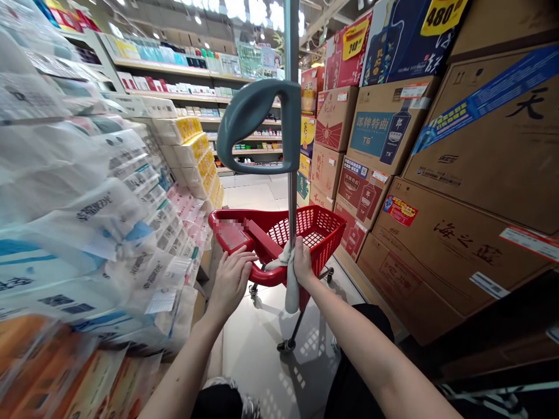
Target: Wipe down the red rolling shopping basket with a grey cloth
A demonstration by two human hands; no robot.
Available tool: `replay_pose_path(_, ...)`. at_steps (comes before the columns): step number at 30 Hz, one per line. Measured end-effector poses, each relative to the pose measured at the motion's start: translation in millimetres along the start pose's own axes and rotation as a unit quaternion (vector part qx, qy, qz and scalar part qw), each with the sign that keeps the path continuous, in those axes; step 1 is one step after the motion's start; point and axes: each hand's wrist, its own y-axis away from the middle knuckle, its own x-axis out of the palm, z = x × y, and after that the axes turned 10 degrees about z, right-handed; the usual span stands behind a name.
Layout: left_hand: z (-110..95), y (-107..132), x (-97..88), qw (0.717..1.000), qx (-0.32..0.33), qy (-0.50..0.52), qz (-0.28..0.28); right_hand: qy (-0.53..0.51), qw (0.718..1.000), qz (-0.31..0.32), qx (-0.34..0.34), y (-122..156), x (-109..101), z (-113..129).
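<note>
A red plastic shopping basket on wheels (325,224) stands in the aisle in front of me. Its metal pole (292,201) rises to a grey handle (257,116) near the top of the view. My right hand (302,262) is closed round the pole low down, with a pale cloth (290,285) wrapped between the fingers and the pole. My left hand (231,279) lies flat with fingers spread against the basket's near rim, beside its red lid panel (231,235).
Stacked packs of tissue and paper rolls (87,221) fill the left side. Brown liquor cartons (458,192) are piled high on the right. The tiled aisle floor (257,195) runs ahead to shelves (174,75) at the back.
</note>
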Motion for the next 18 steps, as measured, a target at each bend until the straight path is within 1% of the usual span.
replay_pose_path(3, -3, 0, 3.0, 1.000, -0.002, -0.023, -0.001, 0.016, 1.000, -0.011, 0.005, -3, -5, 1)
replay_pose_path(7, -11, -3, 5.8, 0.999, 0.022, -0.038, 0.018, 0.022, 0.999, -0.025, -0.003, -5, -14, 0)
replay_pose_path(12, -28, -9, 11.2, 0.996, 0.038, -0.072, 0.029, -0.057, 0.998, -0.028, -0.016, -11, -32, -8)
replay_pose_path(18, -51, -12, 21.2, 0.992, 0.051, -0.114, 0.029, -0.117, 0.993, -0.010, 0.007, -19, -55, -12)
